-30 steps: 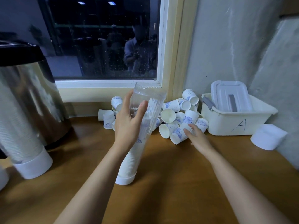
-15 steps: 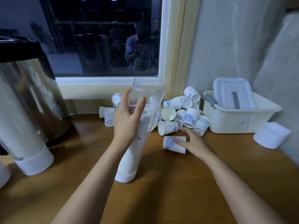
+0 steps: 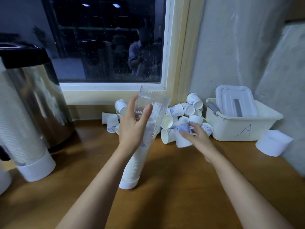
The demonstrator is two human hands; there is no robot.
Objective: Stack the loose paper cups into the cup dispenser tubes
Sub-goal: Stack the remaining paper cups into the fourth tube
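Note:
A clear dispenser tube (image 3: 155, 103) stands slightly tilted on its white base cap (image 3: 127, 184) in the middle of the wooden counter, filled most of the way with stacked white cups. My left hand (image 3: 132, 128) grips the tube near its open top. Several loose white paper cups with blue prints lie in a pile (image 3: 184, 111) against the wall under the window. My right hand (image 3: 198, 138) grips one paper cup (image 3: 182, 139) in front of the pile, just right of the tube; the cup is blurred by motion.
A second cup-filled dispenser tube (image 3: 19, 138) leans at the far left beside a steel urn (image 3: 38, 96). A white bin marked "A" (image 3: 244, 129) with a lid (image 3: 234, 100) inside stands at the right, with a loose white cap (image 3: 272, 142) beyond it.
My right hand pulled one cup out of the pile onto the counter, then took hold of it and raised it toward the tube. My left hand kept holding the tube.

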